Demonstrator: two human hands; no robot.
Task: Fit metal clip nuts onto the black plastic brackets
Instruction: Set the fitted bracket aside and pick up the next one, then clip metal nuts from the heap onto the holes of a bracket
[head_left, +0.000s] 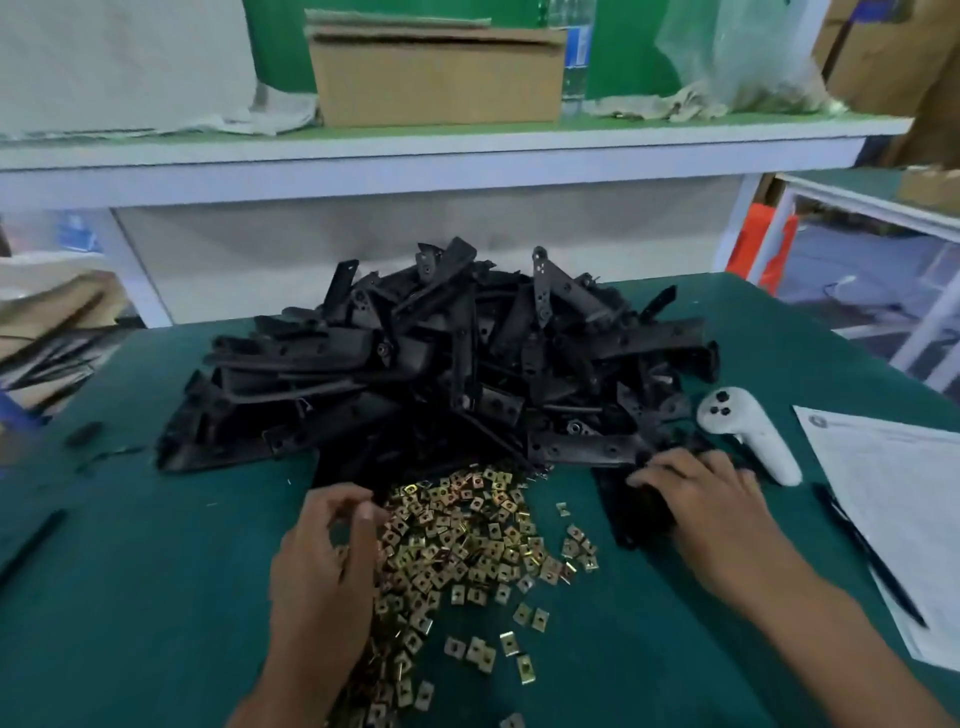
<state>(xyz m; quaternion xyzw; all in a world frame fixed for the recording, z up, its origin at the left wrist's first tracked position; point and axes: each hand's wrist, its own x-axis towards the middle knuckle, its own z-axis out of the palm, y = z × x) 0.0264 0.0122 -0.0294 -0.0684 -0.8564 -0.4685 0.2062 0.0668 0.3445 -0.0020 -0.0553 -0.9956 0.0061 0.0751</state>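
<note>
Clip nuts (462, 540) lay heaped on the near middle of the desk (156, 597), brackets (441, 358) piled beyond; left hand (327, 545) curled its fingers over the heap, whether pinching one I could not tell; right hand (701, 493) gripped a bracket (636, 512); better to single out one nut, open end toward the bracket's edge.

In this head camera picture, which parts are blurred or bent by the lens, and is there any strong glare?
Head view: the left hand and right hand look slightly smeared; the bracket pile is dark with little detail; the shelf edge bows from wide-angle distortion; the clip nuts glint softly, without harsh glare.
</note>
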